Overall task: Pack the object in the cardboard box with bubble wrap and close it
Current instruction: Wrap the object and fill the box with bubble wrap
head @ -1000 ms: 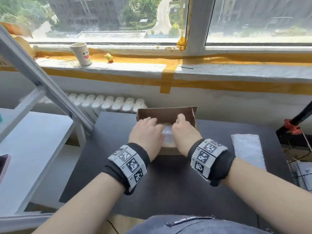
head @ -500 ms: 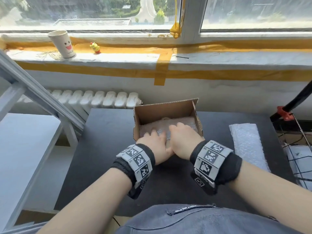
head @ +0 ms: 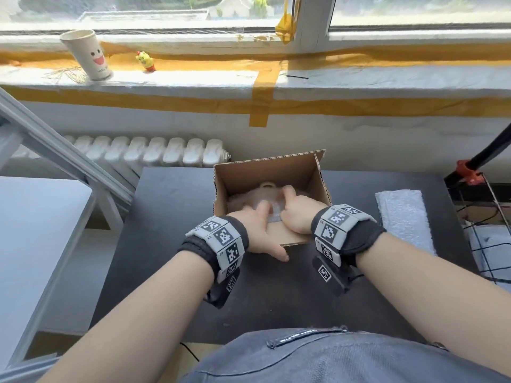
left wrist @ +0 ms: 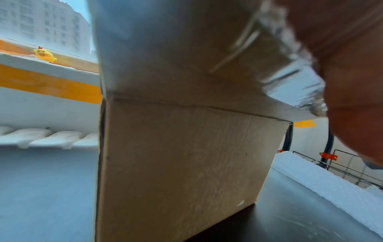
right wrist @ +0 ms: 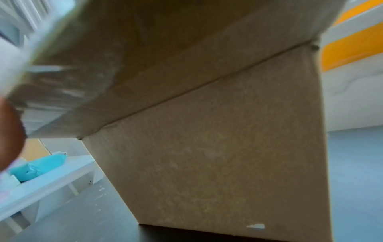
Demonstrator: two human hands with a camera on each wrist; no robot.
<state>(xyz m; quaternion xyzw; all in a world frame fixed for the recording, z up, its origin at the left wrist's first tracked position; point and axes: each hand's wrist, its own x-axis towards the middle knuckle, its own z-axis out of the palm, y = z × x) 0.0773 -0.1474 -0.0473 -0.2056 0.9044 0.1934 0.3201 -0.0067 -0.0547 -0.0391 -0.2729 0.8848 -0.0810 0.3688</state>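
Observation:
An open cardboard box stands on the dark table, its near flap folded out towards me. Bubble wrap fills the inside and covers the object, of which only a beige loop shows at the back. My left hand lies with straight fingers on the wrap, its thumb spread out over the near flap. My right hand reaches in beside it, fingers curled on the wrap. Both wrist views face the box's front wall, with the wrap's edge hanging over the flap.
A spare folded sheet of white wrap lies on the table to the right of the box. Beyond it are a wire basket and a red clamp. A white shelf stands left, a radiator behind, a paper cup on the sill.
Both hands have drawn back from the box's middle to its near edge. The left thumb now lies outside over the near flap. More of the wrap-covered inside shows.

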